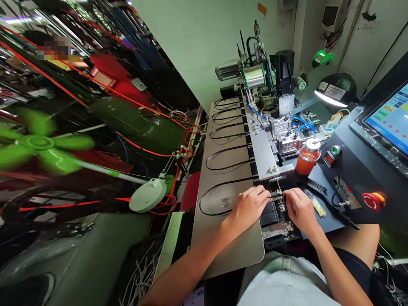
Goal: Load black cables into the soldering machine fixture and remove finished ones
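My left hand (250,205) reaches over the front end of the metal plate (229,250), its fingers pinched together at the left side of a small metal fixture (278,197). What lies between those fingertips is too small to make out. From the right, my right hand (299,208) bends its fingers in at the fixture's other side, thumb and forefinger close together; anything held there is hidden. Several black cables lie in loops along the plate, their ends leading to the machine's track. The nearest looped cable (200,203) passes just behind my left hand.
Beyond my hands stands a machine with a solder wire spool (255,77). On the right are a red-filled jar (307,157), a black brush (317,187), a lamp (338,88), a touchscreen (390,117) and a red stop button (372,201). A green fan (40,142) is at left.
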The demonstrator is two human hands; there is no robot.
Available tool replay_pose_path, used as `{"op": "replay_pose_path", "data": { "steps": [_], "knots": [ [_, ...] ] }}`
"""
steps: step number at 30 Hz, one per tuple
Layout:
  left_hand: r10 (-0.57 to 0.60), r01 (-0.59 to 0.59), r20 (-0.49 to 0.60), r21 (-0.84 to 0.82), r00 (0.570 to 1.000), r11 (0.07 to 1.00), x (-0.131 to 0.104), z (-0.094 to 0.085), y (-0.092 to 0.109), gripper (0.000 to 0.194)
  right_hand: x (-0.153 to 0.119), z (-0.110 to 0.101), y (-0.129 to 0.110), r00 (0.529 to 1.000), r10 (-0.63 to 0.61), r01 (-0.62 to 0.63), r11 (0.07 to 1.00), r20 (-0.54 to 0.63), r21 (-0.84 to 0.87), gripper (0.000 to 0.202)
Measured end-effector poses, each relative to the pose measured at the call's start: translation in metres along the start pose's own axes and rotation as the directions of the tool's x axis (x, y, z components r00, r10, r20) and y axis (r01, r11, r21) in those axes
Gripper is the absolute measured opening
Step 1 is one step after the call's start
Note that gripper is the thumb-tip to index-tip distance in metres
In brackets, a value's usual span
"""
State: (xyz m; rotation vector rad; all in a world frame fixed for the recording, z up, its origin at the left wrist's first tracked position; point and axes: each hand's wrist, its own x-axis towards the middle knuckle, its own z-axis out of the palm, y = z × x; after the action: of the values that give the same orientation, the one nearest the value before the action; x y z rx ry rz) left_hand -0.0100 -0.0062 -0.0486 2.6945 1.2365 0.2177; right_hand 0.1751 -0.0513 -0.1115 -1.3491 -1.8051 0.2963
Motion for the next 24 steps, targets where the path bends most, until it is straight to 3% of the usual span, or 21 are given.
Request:
{"op": "replay_pose_path", "data": {
  "steps": [5,24],
  "knots": [
    [0.006,-0.006,0.010,-0.023,1.000,1.000,0.0008,-0.0017,0.0016,0.016,-0.0040,-0.0016,-0.0019,0.989,0.099,-0.094,0.995,-0.112,0.045,0.020],
    [0.001,-0.005,0.071,0.058,0.997,0.998,0.0015,-0.0060,0.0018,0.021,-0.0066,-0.0017,-0.0075,0.995,0.071,-0.067,0.996,-0.068,0.064,0.017]
  ]
}}
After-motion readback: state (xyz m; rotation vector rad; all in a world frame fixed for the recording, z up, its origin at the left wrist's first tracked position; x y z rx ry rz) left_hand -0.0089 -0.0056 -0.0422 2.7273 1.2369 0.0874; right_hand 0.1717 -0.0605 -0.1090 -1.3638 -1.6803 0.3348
